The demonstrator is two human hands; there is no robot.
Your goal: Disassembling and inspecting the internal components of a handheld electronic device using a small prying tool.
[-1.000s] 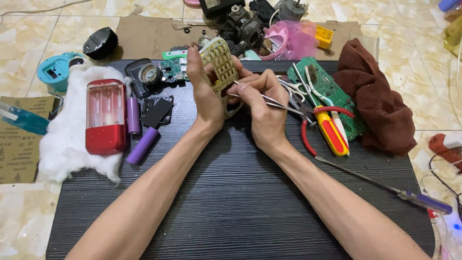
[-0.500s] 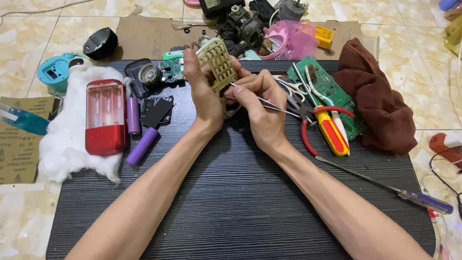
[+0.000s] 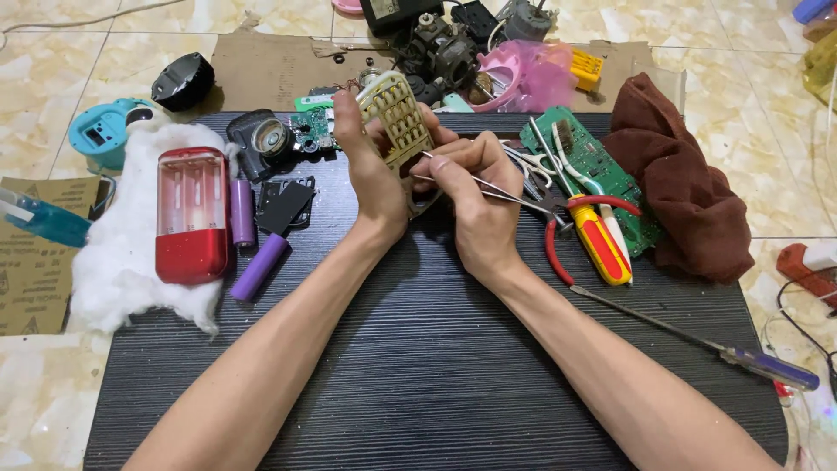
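Observation:
My left hand [image 3: 377,179] holds a small beige panel [image 3: 398,118] with rows of small lights, tilted up above the black ribbed mat [image 3: 418,349]. My right hand [image 3: 475,196] pinches metal tweezers [image 3: 488,187], whose tips reach toward the panel's lower right edge. The two hands touch each other at the middle of the mat's far side.
Left of the hands lie a red and clear lamp case [image 3: 192,214] on white cotton wadding [image 3: 113,262], two purple cells [image 3: 257,266] and a black lens part [image 3: 261,139]. To the right lie a green circuit board [image 3: 602,170], red-handled pliers [image 3: 602,240], a brown cloth [image 3: 684,187] and a long screwdriver [image 3: 697,344].
Both hands shifted slightly left and nearer; the tweezers' tips moved closer to the panel. The panel stays in my left hand.

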